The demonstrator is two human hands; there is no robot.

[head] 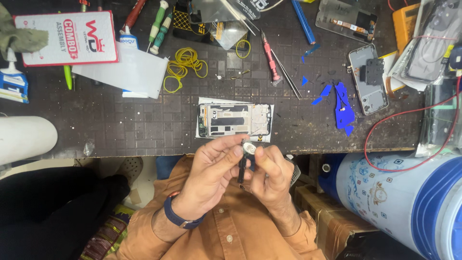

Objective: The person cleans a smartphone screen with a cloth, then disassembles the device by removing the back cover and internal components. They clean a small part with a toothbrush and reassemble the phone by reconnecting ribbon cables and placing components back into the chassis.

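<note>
While the dark, grid-patterned work mat (144,120) spreads across the whole bench, a big white drum with blue bands (409,202) stands at the lower right, looped by a thin red wire (385,125). Farther up the mat lie a red-and-white printed box (67,38), a white sheet (125,72), a silver phone back shell (368,79), and a stripped phone frame with exposed metal plates (234,120) resting on white paper near the mat's front edge. Yellow rubber bands (183,67), a red-handled screwdriver (270,58) and blue film scraps (341,103) are scattered around it. Just below the frame, over an orange shirt, the left hand (211,171) and right hand (272,175) meet, fingertips pinching a small round silver part on a slim black piece (245,154) between them.
</note>
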